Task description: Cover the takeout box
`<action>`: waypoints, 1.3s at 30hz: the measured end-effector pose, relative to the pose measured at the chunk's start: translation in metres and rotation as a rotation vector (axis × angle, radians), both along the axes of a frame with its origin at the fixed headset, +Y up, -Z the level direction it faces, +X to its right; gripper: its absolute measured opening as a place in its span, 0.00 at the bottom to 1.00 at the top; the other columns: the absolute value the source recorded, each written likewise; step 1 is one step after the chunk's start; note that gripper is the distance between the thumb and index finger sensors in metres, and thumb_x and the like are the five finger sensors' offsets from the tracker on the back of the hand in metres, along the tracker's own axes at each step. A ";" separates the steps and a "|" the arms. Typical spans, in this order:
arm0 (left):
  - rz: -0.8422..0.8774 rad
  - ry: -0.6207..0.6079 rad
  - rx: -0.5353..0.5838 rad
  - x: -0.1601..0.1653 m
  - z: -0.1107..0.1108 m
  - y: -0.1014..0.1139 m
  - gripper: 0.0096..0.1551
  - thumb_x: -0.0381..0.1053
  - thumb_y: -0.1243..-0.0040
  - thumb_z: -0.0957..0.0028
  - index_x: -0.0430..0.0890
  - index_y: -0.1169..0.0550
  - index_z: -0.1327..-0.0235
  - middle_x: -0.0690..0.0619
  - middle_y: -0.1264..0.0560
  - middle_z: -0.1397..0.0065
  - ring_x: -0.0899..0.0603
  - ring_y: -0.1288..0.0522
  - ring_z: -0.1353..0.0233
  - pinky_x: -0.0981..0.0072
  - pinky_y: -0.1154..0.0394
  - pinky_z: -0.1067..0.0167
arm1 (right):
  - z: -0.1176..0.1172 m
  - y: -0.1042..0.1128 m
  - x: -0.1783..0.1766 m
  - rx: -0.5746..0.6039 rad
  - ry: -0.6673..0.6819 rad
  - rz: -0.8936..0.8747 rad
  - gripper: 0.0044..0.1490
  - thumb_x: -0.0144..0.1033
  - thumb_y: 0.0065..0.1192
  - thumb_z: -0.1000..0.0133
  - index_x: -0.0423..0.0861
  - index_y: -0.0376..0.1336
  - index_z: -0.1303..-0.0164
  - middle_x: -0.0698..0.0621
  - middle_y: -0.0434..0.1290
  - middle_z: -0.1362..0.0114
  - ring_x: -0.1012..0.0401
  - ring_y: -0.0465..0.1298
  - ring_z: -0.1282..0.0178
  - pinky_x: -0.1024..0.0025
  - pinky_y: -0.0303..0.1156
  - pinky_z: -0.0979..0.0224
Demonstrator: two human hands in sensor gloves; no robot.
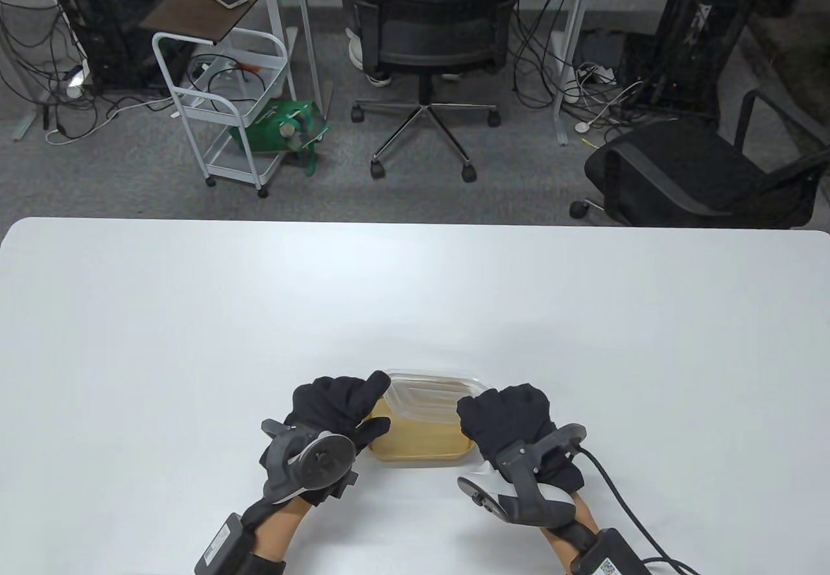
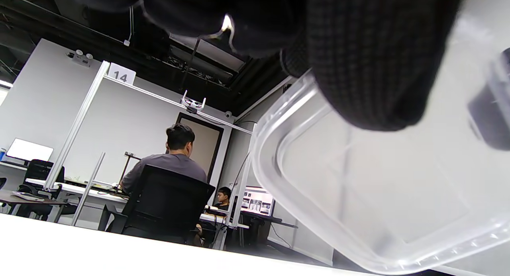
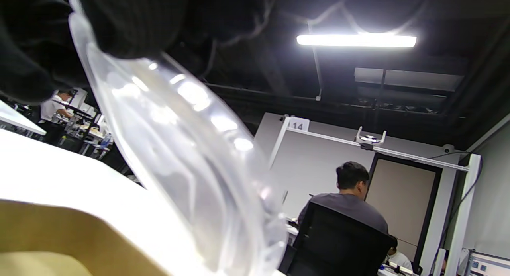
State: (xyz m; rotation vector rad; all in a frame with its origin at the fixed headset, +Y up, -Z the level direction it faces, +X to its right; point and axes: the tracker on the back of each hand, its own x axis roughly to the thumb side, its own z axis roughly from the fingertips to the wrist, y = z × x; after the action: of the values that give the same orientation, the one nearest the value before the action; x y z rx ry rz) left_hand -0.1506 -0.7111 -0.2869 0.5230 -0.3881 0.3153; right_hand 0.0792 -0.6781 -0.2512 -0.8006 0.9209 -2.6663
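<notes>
A tan takeout box (image 1: 421, 440) sits on the white table (image 1: 194, 316) near the front edge. A clear plastic lid (image 1: 433, 395) is held tilted over its far part. My left hand (image 1: 347, 410) grips the lid's left end, and my right hand (image 1: 502, 416) grips its right end. In the left wrist view the lid (image 2: 382, 188) fills the right side under my gloved fingers (image 2: 374, 65). In the right wrist view the lid (image 3: 187, 148) slants down from my fingers (image 3: 119, 17) above the box's tan rim (image 3: 59, 236).
Beyond the table's far edge stand two office chairs (image 1: 431, 37), (image 1: 707, 173) and a white cart (image 1: 224, 82). The table stretches wide to the left, right and far side of the box.
</notes>
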 end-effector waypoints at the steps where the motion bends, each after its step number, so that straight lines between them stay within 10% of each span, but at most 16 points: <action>1: 0.001 0.007 0.014 -0.001 0.000 0.000 0.39 0.58 0.26 0.70 0.60 0.26 0.40 0.59 0.25 0.47 0.44 0.28 0.52 0.45 0.31 0.47 | 0.001 -0.001 -0.002 -0.001 0.006 0.007 0.24 0.44 0.62 0.55 0.52 0.72 0.50 0.57 0.73 0.57 0.54 0.71 0.59 0.46 0.66 0.39; 17: 0.057 -0.016 0.175 -0.013 0.008 0.014 0.22 0.56 0.24 0.73 0.60 0.15 0.63 0.60 0.20 0.63 0.46 0.25 0.61 0.48 0.27 0.55 | 0.006 0.004 0.000 0.054 0.042 -0.083 0.25 0.48 0.64 0.56 0.54 0.72 0.50 0.58 0.74 0.56 0.54 0.72 0.58 0.46 0.66 0.39; 21: 0.101 0.000 0.171 -0.024 0.008 0.019 0.22 0.56 0.24 0.73 0.60 0.15 0.63 0.60 0.20 0.63 0.46 0.25 0.61 0.48 0.27 0.55 | 0.001 0.007 0.023 0.051 0.012 -0.197 0.35 0.53 0.59 0.54 0.53 0.65 0.36 0.58 0.73 0.44 0.53 0.72 0.49 0.44 0.65 0.35; 39: 0.302 -0.008 -0.059 -0.053 -0.011 0.012 0.23 0.58 0.31 0.67 0.56 0.15 0.58 0.57 0.20 0.62 0.44 0.26 0.62 0.45 0.29 0.57 | -0.044 -0.043 0.066 -0.340 -0.206 -0.296 0.44 0.59 0.52 0.51 0.51 0.56 0.25 0.50 0.64 0.20 0.41 0.66 0.24 0.39 0.63 0.29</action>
State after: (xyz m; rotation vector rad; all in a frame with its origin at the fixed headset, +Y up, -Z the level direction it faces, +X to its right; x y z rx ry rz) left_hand -0.2041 -0.6990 -0.2977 0.5223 -0.3063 0.6187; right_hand 0.1448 -0.7216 -0.2952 -0.4623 0.5808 -3.1455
